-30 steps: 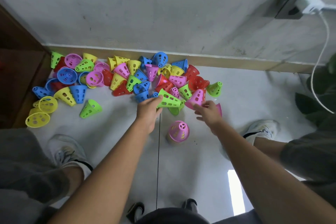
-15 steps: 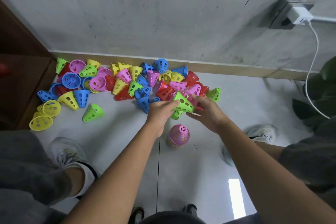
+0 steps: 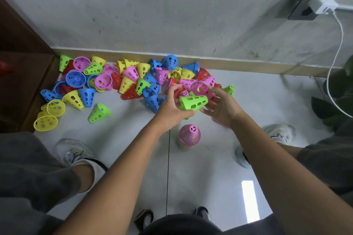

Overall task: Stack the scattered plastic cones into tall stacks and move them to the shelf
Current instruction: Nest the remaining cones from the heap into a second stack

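My left hand point(image 3: 172, 108) grips a green cone point(image 3: 193, 102). It lies on its side, long way going left-right, wide end by my left palm, small tip pointing at my right hand point(image 3: 222, 109). My right hand holds a pink cone point(image 3: 202, 89) w/ curled fingers, open mouth facing up toward me, just behind the green one & touching it, I think.

The started stack point(image 3: 189, 136), pink on top, stands on the floor point(image 3: 210, 168) right below both hands, toward me. Left hand is a bit nearer to it. So next I guess I tip a cone upright & drop it straight down on the stack.

The big pile point(image 3: 122, 82) sits along the floor's far edge by the wall, spreading to the far left corner. Lots left, so we're early on.

Vs half a sec ago: green cone was tilted, now it's flat, and the pink cone has come up out of the pile into my right hand.
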### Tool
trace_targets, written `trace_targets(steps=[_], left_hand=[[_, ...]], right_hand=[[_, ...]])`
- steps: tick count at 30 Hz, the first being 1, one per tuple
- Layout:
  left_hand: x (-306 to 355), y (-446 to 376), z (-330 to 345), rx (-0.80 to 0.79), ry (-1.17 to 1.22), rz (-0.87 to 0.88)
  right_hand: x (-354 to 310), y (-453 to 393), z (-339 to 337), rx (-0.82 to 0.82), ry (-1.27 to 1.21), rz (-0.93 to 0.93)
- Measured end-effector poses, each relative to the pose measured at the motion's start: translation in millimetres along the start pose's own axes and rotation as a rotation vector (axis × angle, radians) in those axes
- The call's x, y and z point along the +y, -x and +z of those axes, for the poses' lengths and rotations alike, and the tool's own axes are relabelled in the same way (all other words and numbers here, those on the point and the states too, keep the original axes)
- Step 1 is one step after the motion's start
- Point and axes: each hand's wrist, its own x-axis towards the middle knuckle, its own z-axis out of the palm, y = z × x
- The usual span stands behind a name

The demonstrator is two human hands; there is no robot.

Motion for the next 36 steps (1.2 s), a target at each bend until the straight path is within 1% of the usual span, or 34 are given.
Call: trace_targets(steps=[3,6,8,10,12,15,17,20,23,26,30,33,36], left_hand=[[-1.3,-0.2,-6.2,-0.054,-0.120,-0.026],[-7.7,1.1,-8.4,-0.103,-0.071,-0.074],[-11.9,3.3,-8.2,-0.174,-0.038,-0.091],[-15.1,6.7,-5.4,-0.248,-0.004,-0.091],[-21.8,8.6,-1.9,-0.281,0.002,-0.087],[-35.1,9.5,3.3,-0.296,-0.084,-0.065],[-43.1,10.6,7.6,-0.299,-0.132,-0.056],[-57.8,11.0,14.0,-0.263,-0.188,-0.029],[-78.8,10.9,18.5,-0.215,-0.262,0.026],[-91.6,11.3,27.3,-0.132,-0.264,0.049],[-88.1,5.8,39.5,-0.048,-0.232,0.103],[-89.1,1.6,42.7,-0.029,-0.194,0.117],[-95.5,0.3,45.0,-0.003,-0.181,0.123]], right_hand=[[-1.8,1.6,-2.5,0.018,-0.007,-0.010],[-2.5,3.7,-5.5,0.053,-0.046,-0.015],[-3.2,5.9,-7.1,0.056,-0.043,-0.014],[-2.8,6.6,-9.0,0.037,-0.007,-0.015],[-2.0,6.9,-10.3,0.008,0.022,-0.013],[0.9,4.2,-15.9,-0.030,0.017,-0.010],[2.6,4.8,-20.6,-0.087,0.027,-0.003],[5.4,6.3,-26.8,-0.176,0.046,0.023],[7.9,7.9,-30.3,-0.226,0.021,0.030],[12.0,7.4,-30.4,-0.262,0.083,0.013],[14.2,8.9,-22.7,-0.289,0.242,-0.028],[12.6,10.9,-18.9,-0.311,0.347,-0.040],[11.9,9.4,-20.3,-0.325,0.548,-0.042]])
